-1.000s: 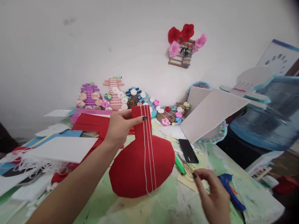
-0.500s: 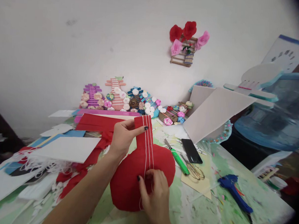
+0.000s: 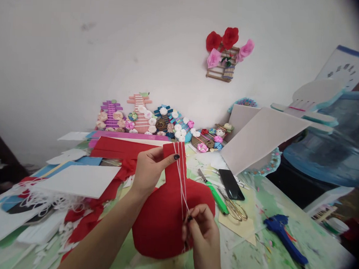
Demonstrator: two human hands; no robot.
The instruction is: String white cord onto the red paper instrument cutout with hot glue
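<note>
A red guitar-shaped cutout with a narrow neck and rounded body is held up over the table. My left hand pinches the neck from its left side, thumb across the front near the first cord. Several thin white cords run down the neck and draw together over the body. Lower down, my right hand is closed on the white cords at the body's right half, fingertips pinched together. The cords' lower ends hang beside its fingers, partly hidden.
On the right lie a green-handled knife, scissors, a black phone and a blue glue gun. At left are a white board, tangled white cord and red scraps. Decorated small guitars lean against the wall.
My right hand has moved right across the red body, pulling the cords' lower parts along, so they now slant and converge. My left hand keeps its hold on the neck.
</note>
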